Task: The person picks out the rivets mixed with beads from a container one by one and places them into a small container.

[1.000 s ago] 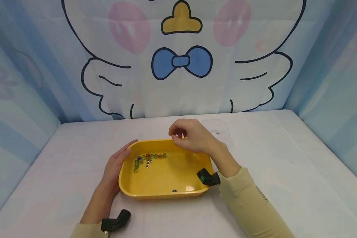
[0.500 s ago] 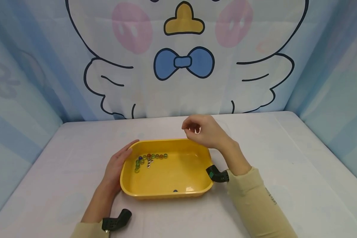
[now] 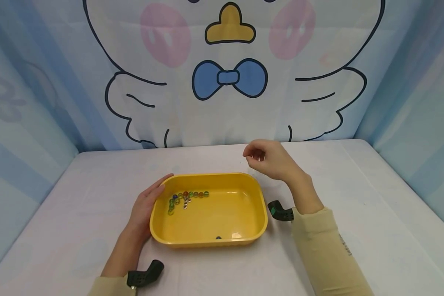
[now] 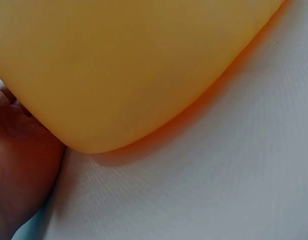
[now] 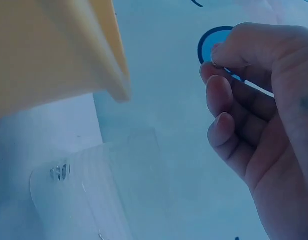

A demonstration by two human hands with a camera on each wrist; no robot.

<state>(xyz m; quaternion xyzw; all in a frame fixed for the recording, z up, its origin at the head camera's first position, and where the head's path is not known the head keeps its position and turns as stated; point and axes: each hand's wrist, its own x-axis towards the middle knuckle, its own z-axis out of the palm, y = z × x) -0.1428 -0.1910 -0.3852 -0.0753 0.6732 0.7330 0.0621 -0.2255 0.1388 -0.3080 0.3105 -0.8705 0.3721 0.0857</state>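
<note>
A yellow plastic tray (image 3: 207, 224) stands on the white table. My left hand (image 3: 143, 207) lies along its left outer wall, fingers stretched out and thumb at the rim; the left wrist view shows the palm (image 4: 26, 165) beside the wall. Glass marbles (image 3: 171, 202) in green, amber, red and blue form a bent row inside the tray, with silver beads (image 3: 185, 202) under it. A lone blue marble (image 3: 218, 237) lies by the near wall. Beyond the tray's far right corner, my right hand (image 3: 271, 160) pinches a tiny shiny piece (image 5: 215, 64) between thumb and index finger.
A clear container (image 5: 94, 195) with some silver beads (image 5: 60, 172) in it appears below the right hand in the right wrist view. Behind the white table (image 3: 359, 213) hangs a cartoon-printed cloth (image 3: 229, 115), with blue cloth at both sides.
My right hand has moved right and back, from over the tray's far edge to past its far right corner, fingertips still together. My left hand and the marbles keep their places.
</note>
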